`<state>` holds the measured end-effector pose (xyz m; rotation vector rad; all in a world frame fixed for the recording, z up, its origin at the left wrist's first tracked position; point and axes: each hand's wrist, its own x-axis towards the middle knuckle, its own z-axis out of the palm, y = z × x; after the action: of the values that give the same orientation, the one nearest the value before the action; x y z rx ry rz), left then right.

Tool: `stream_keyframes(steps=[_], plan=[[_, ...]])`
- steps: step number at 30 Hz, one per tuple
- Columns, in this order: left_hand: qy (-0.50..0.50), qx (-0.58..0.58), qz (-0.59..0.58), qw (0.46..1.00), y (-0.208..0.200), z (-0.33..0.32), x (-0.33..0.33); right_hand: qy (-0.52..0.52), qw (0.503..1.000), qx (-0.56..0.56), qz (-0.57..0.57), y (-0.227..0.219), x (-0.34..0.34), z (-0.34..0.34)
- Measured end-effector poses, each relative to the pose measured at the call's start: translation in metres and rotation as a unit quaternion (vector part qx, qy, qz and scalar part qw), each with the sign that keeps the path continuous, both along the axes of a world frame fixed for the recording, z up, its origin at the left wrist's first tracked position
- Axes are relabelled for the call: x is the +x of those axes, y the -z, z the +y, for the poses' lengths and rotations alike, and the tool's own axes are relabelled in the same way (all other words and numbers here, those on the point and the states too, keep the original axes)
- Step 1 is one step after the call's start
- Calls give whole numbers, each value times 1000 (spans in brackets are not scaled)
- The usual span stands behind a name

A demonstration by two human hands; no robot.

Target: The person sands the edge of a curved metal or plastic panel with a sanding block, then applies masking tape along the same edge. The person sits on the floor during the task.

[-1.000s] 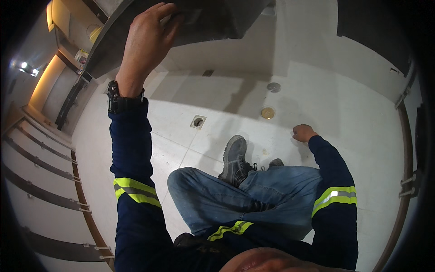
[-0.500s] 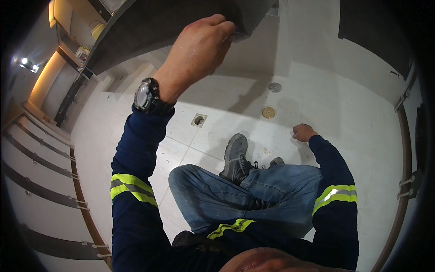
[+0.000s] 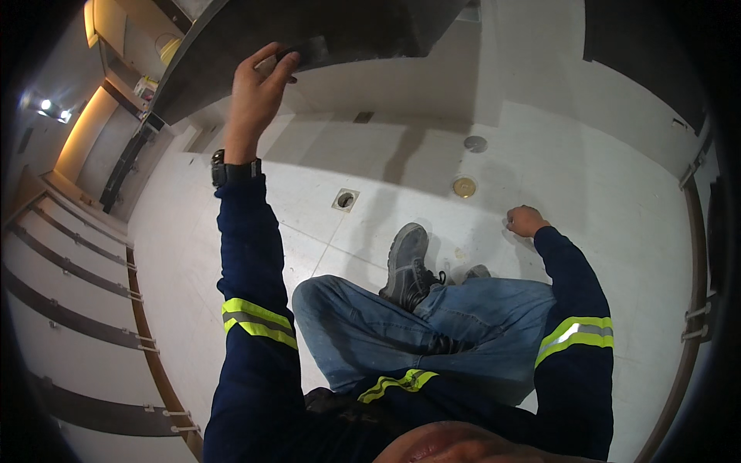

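My left hand (image 3: 258, 91) is raised at the lower edge of a dark panel (image 3: 370, 31). Its thumb and fingers close on a small dark flat piece (image 3: 312, 51), which lies against the panel; its exact kind is unclear against the dark surface. A paler smear runs along the panel edge to the right of the piece. Low over the pale tiled floor (image 3: 571, 255), on the right, my right hand (image 3: 527, 221) is curled into a fist. Whatever its fingers hold, if anything, is hidden.
A square floor drain (image 3: 346, 200) with an open hole, a round brass cover (image 3: 464, 187) and a round grey cover (image 3: 475, 144) are set in the floor. Drawers (image 3: 77, 324) line the left side. Another dark panel (image 3: 641, 54) hangs at upper right.
My left hand has moved left along the panel edge, and the dark flat piece now shows in its fingers. My right hand stays about where it was.
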<state>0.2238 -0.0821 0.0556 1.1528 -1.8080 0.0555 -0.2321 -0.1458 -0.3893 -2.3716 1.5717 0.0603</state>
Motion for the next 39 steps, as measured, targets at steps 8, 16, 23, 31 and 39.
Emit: stream_keyframes(steps=[8,16,23,31,39], plan=[[11,-65,-53,996,30,0,-41,-11,1000,0,15,0,1,2],[-6,-153,-130,980,21,7,-55,4,1000,-5,9,1,1,1],[-32,-131,-94,986,16,15,-59,1,1000,-12,-10,1,-1,-1],[-31,-144,-142,979,13,24,-75,-1,1000,4,13,0,0,0],[-17,-199,-186,962,13,28,-89,-8,999,17,37,-3,1,0]])
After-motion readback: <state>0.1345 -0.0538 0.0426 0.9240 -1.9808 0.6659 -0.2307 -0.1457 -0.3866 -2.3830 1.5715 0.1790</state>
